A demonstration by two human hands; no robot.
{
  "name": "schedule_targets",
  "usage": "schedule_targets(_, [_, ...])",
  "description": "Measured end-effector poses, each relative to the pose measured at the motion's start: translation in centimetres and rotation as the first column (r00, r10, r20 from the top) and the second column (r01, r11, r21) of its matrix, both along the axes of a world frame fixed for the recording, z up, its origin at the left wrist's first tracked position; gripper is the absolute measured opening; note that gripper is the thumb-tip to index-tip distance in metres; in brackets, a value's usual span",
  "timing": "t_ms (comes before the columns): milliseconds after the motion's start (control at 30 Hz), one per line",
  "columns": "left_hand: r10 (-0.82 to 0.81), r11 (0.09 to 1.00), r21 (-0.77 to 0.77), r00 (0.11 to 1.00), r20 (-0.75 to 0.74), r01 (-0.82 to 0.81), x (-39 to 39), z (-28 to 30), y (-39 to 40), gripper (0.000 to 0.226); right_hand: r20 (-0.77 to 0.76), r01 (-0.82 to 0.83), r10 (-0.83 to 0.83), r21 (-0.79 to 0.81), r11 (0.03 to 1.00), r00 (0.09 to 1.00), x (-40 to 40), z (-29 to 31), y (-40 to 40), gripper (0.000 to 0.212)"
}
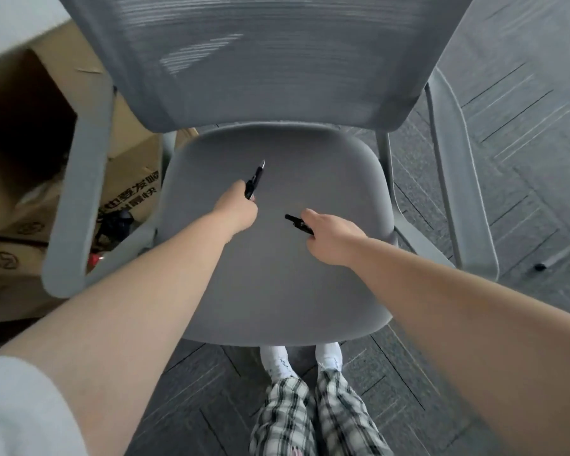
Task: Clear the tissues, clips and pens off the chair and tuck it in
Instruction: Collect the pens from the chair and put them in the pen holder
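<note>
Both arms outstretched; left hand [237, 209], right hand [331, 236] fisted.

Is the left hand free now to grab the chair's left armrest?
Probably not yet: the left hand is closed on a black pen over the seat. The left armrest itself is unobstructed.

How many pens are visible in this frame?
2. One black pen is in the left hand, tip towards the backrest. A second black pen is in the right hand, partly covered. Others could be hidden by the hands.
</note>
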State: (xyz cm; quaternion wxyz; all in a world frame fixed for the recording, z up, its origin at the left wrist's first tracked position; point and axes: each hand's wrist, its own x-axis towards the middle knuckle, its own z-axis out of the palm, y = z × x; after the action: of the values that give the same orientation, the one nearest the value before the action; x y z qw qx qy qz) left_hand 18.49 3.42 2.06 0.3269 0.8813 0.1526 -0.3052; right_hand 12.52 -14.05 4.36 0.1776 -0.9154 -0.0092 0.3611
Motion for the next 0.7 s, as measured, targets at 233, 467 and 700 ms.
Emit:
schedule_targets(233, [0.07, 0.993, -0.1, 0.997, 0.032, -0.066, -2.9, 7.9, 3.3, 0.011, 0.123, 0.076, -0.083, 0.065, 0.995, 0.989, 2.2, 5.2, 3.5, 0.01])
schedule_targets(467, [0.32, 0.946, -0.11, 0.931, 0.175, -0.304, -8.0, 14.4, 7.2, 0.014, 0.155, -0.075, 0.044, 0.197, 0.977, 0.987, 2.3, 10.7, 8.5, 0.023])
schedule_targets(700, [0.631, 0.774, -0.185, 0.713, 0.305, -0.606, -15.5, 20.0, 10.5, 0.021, 0.13, -0.223, 0.189, 0.344, 0.912, 0.973, -0.2, 16.7, 13.8, 0.022])
